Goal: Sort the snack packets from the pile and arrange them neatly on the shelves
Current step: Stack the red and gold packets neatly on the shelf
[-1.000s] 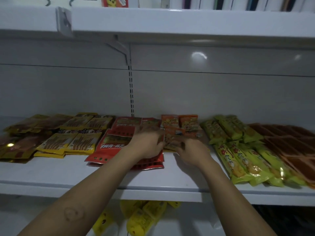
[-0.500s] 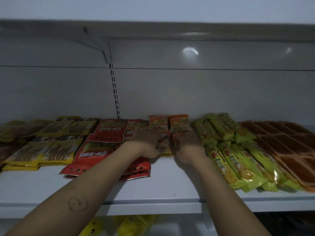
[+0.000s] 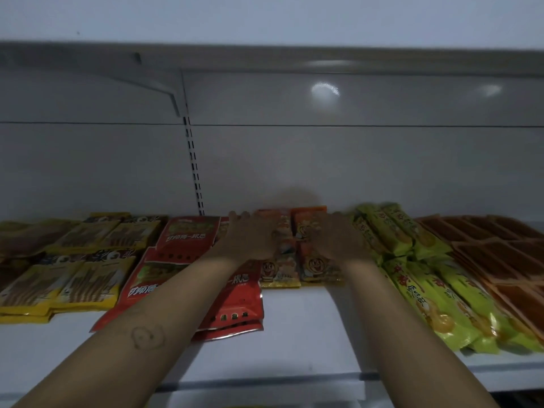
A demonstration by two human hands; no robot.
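Six packet groups lie flat on one shelf (image 3: 309, 334). Order, left to right? (checker)

Dark brown packets (image 3: 26, 240) at the far left edge. Then yellow packets (image 3: 73, 278) in stacked rows and red packets (image 3: 188, 240) overlapping toward the front. Next come small orange packets (image 3: 282, 269) in two columns and green packets (image 3: 441, 290) laid lengthwise. Orange-brown packets (image 3: 500, 254) are at the right edge. (observer)

Hands? (checker)

Left hand (image 3: 250, 240) palm down where red meets orange. Right hand (image 3: 335, 240) palm down on the right orange column, just beside the green. Grip of each is unclenched: fingers straight, lying flat on the packets. (observer)

Task item location? (checker)

The orange packets are mid-shelf, far ends close to the back panel (image 3: 323, 160), partly under both hands. (observer)

Surroundings? (checker)

White shelf with a bare strip along the front. Pale back panel with a slotted upright (image 3: 192, 160) behind the red packets. A bracket (image 3: 164, 86) under the upper shelf (image 3: 294, 54). Dim light, two glare spots on the panel. (observer)
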